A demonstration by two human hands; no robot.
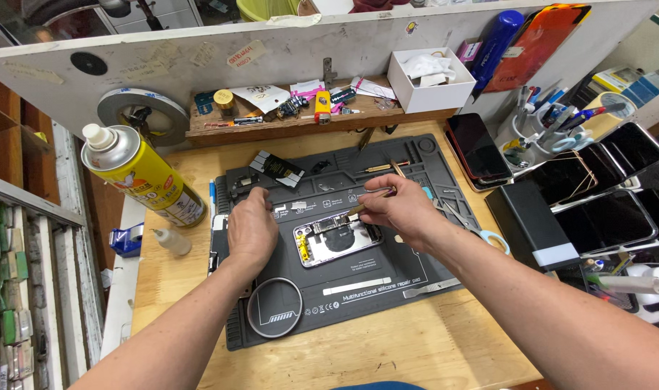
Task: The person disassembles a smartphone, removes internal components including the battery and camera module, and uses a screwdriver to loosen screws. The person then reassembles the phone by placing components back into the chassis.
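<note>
Head view. An opened phone chassis (337, 242) lies face-down-open near the middle of a dark grey silicone repair mat (387, 289), which rests on a wooden bench (416, 347). The left hand (251, 230) rests palm down on the mat at the chassis's left end, fingers curled and loosely closed over the edge; whether it grips anything cannot be told. The right hand (402, 209) is pinched shut on a thin brass-coloured tool (365, 206), its tip angled down to the upper edge of the chassis.

Handling: the chassis is judged light, rigid and thin, with a smooth metal rim likely to slip on bare skin. The exposed internals appear fragile. Hold it by the outer frame edges only; keep fingers off the dark central component and the small parts along the top.

Packages and labels: a yellow aerosol can (145, 177) with a silver shoulder and white cap stands tilted at the left of the mat. A small clear dropper bottle (172, 240) lies below it. A white open cardboard box (431, 79) sits on the rear shelf. A blue cylindrical container (497, 43) and an orange flat package (535, 43) lean against the back wall. A black rectangular box (528, 224) with a pale end label lies right of the mat. White printed markings run along the mat's lower edge.
</note>
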